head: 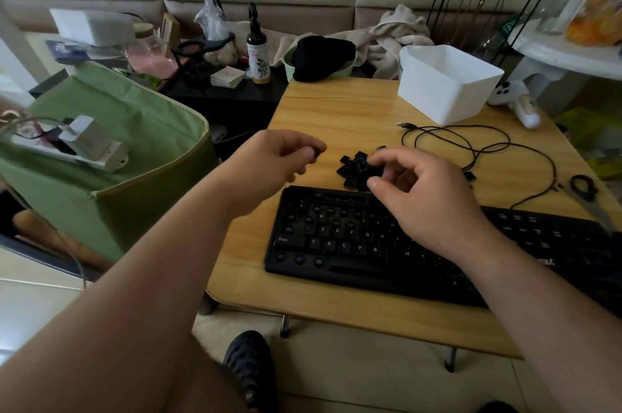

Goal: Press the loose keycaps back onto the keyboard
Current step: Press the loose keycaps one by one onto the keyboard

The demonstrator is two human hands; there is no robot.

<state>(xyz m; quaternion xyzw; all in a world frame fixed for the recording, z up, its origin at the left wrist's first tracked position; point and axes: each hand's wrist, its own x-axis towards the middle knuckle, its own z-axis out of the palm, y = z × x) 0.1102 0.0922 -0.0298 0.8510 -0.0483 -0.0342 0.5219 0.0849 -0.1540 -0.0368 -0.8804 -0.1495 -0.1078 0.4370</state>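
Just above the keyboard, at about twelve o'clock from its letter rows, a small heap of loose keycaps lies on the wooden counter. The right hand reaches into the heap with thumb and forefinger curled; whether that grip has closed on a cap cannot be told, since the fingers hide it. The left hand, at nine o'clock from the heap and raised off the counter, pinches one keycap at its fingertips. Many round bare posts show on the keyboard's left half, so most of the work looks undone.

Likely trouble: a cap pressed on crooked or onto the wrong post, because the black caps look alike and legends are hard to read here. A cap could also slip from the left pinch and fall, since that hand is close to the counter's left edge, with floor and a green bag beyond.

Room is fair: bare wood lies at twelve o'clock toward a white bin. A looping cable at two o'clock lies near the heap and could snag a sweeping hand.
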